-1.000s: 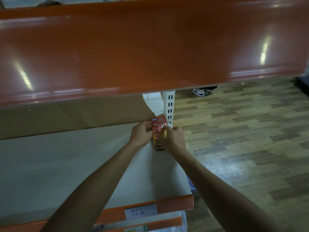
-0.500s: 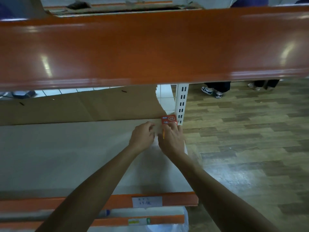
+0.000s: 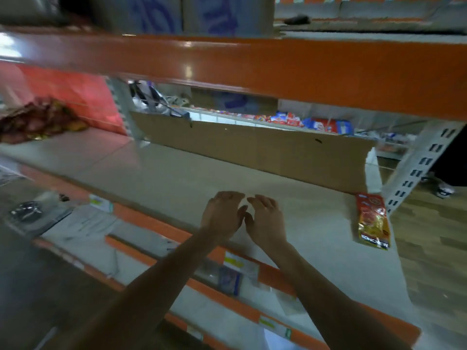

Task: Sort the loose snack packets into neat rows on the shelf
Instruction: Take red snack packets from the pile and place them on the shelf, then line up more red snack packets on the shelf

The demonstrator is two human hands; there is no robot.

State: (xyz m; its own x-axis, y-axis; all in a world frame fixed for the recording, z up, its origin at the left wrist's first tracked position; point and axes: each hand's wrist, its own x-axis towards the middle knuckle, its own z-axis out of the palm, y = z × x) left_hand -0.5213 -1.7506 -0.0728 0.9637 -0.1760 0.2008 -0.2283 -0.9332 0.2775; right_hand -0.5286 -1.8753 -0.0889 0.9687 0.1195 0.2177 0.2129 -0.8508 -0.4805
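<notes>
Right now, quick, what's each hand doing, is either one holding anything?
Left hand: open, fingers relaxed, holding nothing.
Right hand: open, holding nothing; the red snack packet lies apart from it on the shelf.

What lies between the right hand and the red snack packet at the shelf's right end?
Nothing. In the head view, only a bare stretch of shelf separates the right hand, which holds nothing, from the red snack packet lying flat.
</notes>
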